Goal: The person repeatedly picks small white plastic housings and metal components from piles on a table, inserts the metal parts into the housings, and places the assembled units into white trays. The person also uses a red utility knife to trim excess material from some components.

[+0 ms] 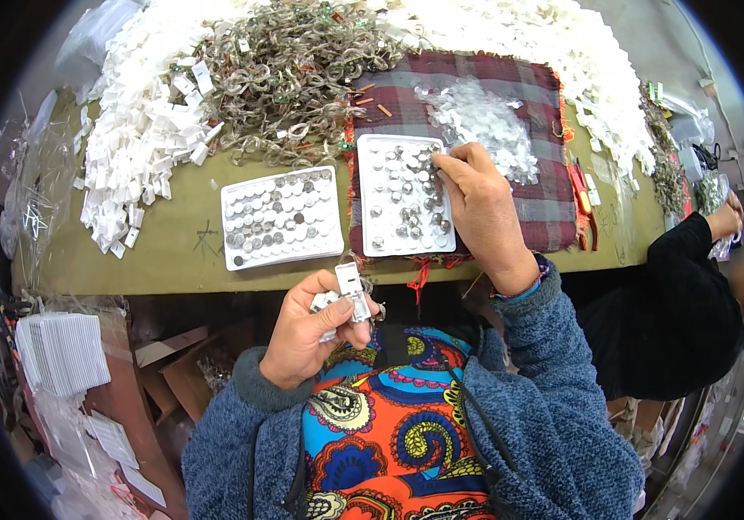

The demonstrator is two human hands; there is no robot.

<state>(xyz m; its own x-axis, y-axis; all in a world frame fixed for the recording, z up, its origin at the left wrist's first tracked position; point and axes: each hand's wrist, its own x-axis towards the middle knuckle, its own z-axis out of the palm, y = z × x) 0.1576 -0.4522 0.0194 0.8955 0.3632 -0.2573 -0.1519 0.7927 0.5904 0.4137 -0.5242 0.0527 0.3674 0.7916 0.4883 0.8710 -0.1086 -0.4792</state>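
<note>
Small white plastic casings (351,284) are gripped in the fingers of my left hand (302,325), in front of the table edge. One casing stands up with its inner slots showing. My right hand (486,195) reaches over a white tray (364,199) of round silver button cells (413,217). Its thumb and forefinger are pinched together on a button cell (436,160) at the tray's upper right; the fingers partly cover it. Left of this tray lies a second white tray (289,254), filled with rows of silver and pale discs (276,208).
A plaid cloth (545,208) under the right tray bears a heap of clear plastic pieces (484,121). Behind are piles of white casings (138,130) and tangled wired parts (294,69). Red-handled pliers (581,195) lie at right. Another person's black sleeve (658,312) is farther right.
</note>
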